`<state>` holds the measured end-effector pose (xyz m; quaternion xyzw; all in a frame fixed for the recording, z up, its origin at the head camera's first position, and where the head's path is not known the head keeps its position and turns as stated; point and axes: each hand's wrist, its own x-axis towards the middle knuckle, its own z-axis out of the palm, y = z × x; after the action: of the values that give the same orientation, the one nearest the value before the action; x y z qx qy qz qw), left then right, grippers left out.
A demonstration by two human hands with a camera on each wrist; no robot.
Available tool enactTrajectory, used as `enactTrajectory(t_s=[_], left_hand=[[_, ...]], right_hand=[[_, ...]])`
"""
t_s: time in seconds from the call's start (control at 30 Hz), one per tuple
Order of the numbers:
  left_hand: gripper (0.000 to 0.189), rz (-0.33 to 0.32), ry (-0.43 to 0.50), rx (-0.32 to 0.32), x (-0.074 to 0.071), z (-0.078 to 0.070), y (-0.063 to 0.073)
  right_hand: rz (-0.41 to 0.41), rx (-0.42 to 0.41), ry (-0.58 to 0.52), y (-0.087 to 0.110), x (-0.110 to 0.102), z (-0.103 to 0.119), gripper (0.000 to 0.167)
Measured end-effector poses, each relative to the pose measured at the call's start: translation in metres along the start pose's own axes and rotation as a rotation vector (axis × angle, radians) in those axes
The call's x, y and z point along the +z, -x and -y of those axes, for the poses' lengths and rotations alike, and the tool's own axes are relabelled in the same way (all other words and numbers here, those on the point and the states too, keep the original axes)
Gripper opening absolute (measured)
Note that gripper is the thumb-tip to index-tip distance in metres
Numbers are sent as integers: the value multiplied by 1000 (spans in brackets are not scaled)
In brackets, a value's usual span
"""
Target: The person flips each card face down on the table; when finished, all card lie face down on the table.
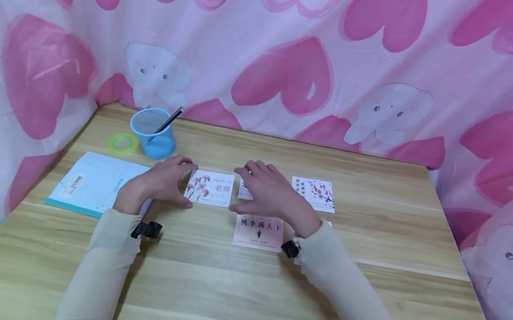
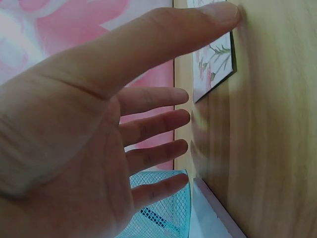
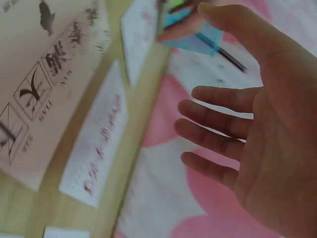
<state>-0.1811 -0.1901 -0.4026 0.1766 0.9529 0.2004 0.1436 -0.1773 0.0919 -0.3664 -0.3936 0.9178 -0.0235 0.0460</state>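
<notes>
A white card with pink carnations (image 1: 209, 188) lies flat on the table between both hands. My left hand (image 1: 157, 182) is at its left edge, thumb and fingers spread apart. In the left wrist view the thumb (image 2: 163, 37) reaches the edge of that card; whether it touches cannot be told. On the card's other side my right hand (image 1: 273, 194) hovers with fingers loosely extended and nothing in them. It partly covers another card (image 1: 245, 190). Below it lies a pink card with a row of dark characters (image 1: 258, 233). A blossom-branch card (image 1: 314, 194) is to its right.
Another card (image 1: 329, 225) shows only at its edges behind the right wrist. At the left are a pale blue notebook (image 1: 90, 182), a blue mesh pen cup (image 1: 155, 139) holding a dark pen (image 1: 169, 120), and a yellow-green ring (image 1: 122, 144). A pink heart-patterned curtain (image 1: 281, 72) surrounds the table.
</notes>
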Motion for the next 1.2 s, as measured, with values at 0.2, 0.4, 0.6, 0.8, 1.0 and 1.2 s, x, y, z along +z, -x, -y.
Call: enactTrajectory(t_s=[0.2, 0.4, 0.6, 0.8, 1.0, 1.2], left_hand=[[95, 7, 16, 1, 2, 3, 1], [93, 15, 24, 2, 3, 5, 1], [92, 14, 23, -3, 3, 6, 0], [89, 6, 33, 8, 1, 7, 0], [83, -9, 50, 15, -1, 9, 0], [82, -30, 49, 37, 0, 10, 1]], right_hand=[[111, 48, -10, -27, 20, 4, 102], [145, 77, 7, -35, 31, 5, 109], [120, 75, 14, -37, 32, 3, 106], [115, 77, 8, -38, 35, 1, 97], [121, 75, 5, -38, 38, 0, 81], [122, 80, -24, -38, 40, -1, 87]])
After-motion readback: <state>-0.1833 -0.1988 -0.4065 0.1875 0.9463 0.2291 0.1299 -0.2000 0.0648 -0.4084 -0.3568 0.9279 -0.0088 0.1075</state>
